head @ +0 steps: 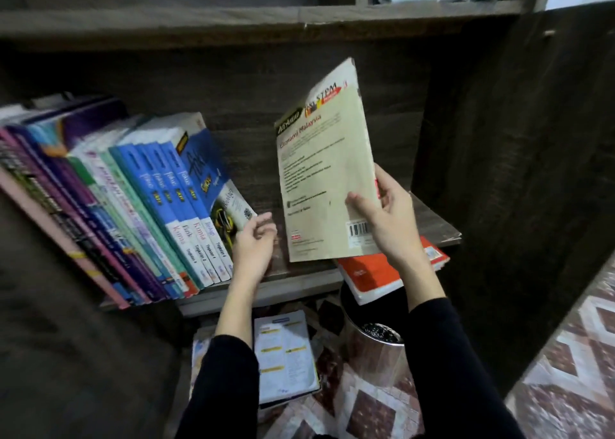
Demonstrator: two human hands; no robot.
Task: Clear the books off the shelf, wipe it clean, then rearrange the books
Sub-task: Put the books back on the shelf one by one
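head: cream book (321, 179) overlaps orange book (366, 277)

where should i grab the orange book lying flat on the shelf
Take the orange book by its near end, which seems to jut past the front edge of the shelf. Come from the front, thumb on top, fingers underneath. It lies flat, leaving no gap elsewhere. The left hand holds nothing; the right hand holds the beige book.

A row of books (133, 205) stands left on the shelf (432, 219), one flat book (372, 275) right.
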